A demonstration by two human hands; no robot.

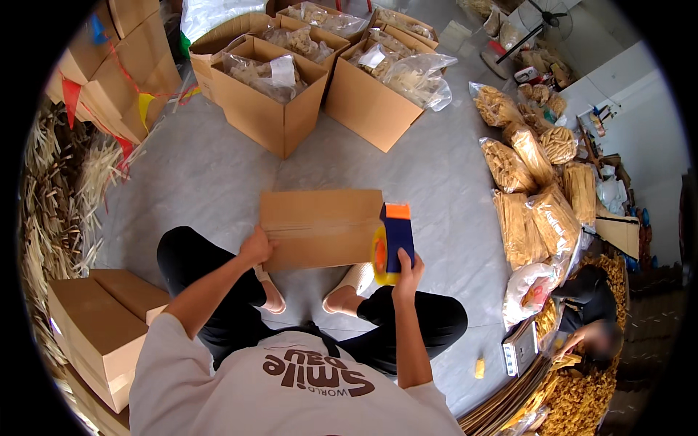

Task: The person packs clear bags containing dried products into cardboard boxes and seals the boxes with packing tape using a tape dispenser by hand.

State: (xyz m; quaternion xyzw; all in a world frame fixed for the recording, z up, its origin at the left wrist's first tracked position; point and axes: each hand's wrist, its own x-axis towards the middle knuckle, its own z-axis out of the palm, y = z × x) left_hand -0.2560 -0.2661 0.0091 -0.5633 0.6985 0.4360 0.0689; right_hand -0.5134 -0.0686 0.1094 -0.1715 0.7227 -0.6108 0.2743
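A closed cardboard box (320, 232) lies in front of me, over my feet, with a strip of tape along the seam of its upper face. My left hand (257, 247) grips its left edge. In my right hand (408, 269) is a tape dispenser (397, 236), dark blue with an orange end and a yellow roll, held against the box's right edge. The fingers of my right hand wrap round the dispenser's body. Whether tape runs from the dispenser to the box I cannot make out.
Open cardboard boxes (280, 116) filled with plastic bags stand ahead. Several bags of tan sticks (509, 167) line the right side. Another person (582, 320) sits at the lower right beside a scale (520, 349). Stacked boxes (120, 69) rise at far left; an open box (102, 327) stands near my left arm.
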